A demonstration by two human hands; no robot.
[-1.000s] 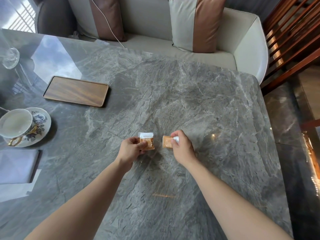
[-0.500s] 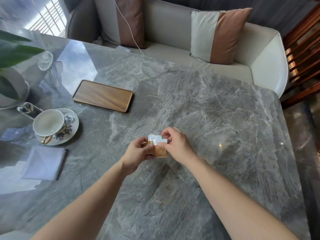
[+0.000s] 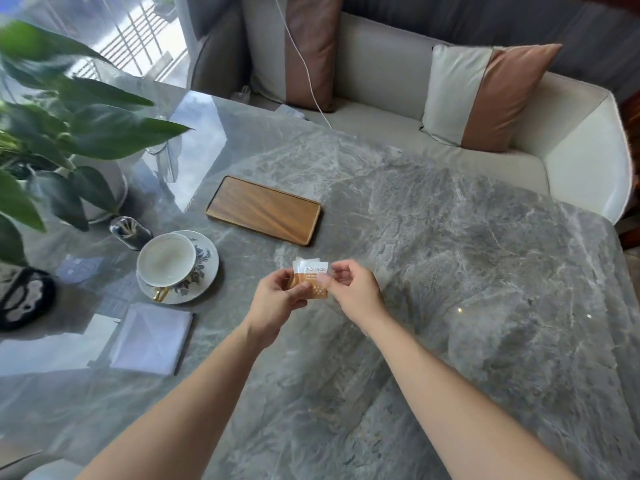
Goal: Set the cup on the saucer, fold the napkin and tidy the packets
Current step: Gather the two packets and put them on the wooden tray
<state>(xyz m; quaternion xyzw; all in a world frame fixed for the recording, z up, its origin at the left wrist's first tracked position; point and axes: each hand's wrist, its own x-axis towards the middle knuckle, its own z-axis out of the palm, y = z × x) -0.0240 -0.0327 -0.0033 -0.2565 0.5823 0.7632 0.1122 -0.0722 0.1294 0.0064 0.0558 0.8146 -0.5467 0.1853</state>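
Two small orange-and-white packets are stacked together above the grey marble table. My left hand pinches them from the left and below. My right hand pinches their right edge. A white cup with a gold handle stands on a flower-patterned saucer to the left. In front of the saucer lies a folded pale napkin.
A wooden tray lies beyond the packets. A leafy plant in a white pot, a small glass holder and a dark object crowd the left side. A cream sofa with cushions stands behind the table.
My hands each held one packet apart; they have come together and the packets are now stacked in both hands. The view has swung left, bringing the plant in.
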